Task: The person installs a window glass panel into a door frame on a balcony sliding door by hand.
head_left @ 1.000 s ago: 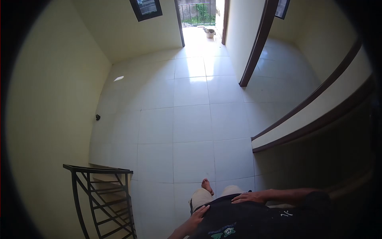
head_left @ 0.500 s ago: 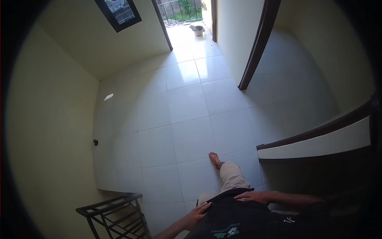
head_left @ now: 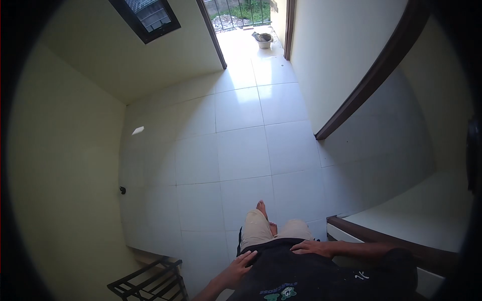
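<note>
Now | left hand (head_left: pixel 237 267) flat on black shirt (head_left: pixel 311 277) | right hand (head_left: pixel 311 247) likewise

One head-worn fisheye view looks steeply down and forward from standing height: the wearer's shirt (head_left: pixel 301 281) fills 6 o'clock close up, floor (head_left: pixel 241 150) stretches away, doorway (head_left: pixel 241 20) far off at 12 o'clock, edges vignetted dark
</note>
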`<action>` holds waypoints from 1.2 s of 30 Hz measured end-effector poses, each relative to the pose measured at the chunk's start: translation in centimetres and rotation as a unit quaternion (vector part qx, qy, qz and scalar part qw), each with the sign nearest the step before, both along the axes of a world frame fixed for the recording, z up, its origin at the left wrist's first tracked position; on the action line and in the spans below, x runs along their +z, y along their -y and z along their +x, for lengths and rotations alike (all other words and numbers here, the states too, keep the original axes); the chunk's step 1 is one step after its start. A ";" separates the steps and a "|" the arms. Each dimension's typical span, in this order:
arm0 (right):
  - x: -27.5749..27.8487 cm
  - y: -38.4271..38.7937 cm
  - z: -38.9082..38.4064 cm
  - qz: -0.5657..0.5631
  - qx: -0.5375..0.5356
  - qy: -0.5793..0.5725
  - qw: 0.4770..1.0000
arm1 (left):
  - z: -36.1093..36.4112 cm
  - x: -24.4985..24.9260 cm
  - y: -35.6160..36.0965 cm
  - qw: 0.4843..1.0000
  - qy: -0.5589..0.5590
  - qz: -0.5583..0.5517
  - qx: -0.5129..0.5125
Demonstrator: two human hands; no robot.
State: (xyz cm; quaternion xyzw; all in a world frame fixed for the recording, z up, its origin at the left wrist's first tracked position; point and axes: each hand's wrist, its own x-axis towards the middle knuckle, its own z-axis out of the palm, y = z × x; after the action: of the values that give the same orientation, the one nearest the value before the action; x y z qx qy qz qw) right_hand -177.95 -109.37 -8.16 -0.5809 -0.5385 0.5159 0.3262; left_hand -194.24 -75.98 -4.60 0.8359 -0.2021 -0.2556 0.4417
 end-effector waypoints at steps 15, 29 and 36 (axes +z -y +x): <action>4.6 -6.5 32.7 -0.097 -0.200 -0.070 0.973 | 43.8 -0.8 -8.7 0.972 0.038 -0.036 -0.229; -0.1 -11.8 68.0 0.024 -0.156 -0.021 0.987 | 76.8 -0.3 -14.3 0.981 0.030 0.068 -0.178; 2.2 -17.0 85.8 0.007 -0.034 -0.008 0.999 | 88.5 1.7 -18.2 0.992 0.047 0.115 -0.037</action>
State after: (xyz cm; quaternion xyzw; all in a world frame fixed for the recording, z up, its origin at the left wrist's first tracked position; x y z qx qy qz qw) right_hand -92.13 -92.35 -5.99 -0.5923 -0.5191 0.5057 0.3521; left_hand -105.70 -57.80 -2.94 0.8842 -0.2228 -0.2536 0.3229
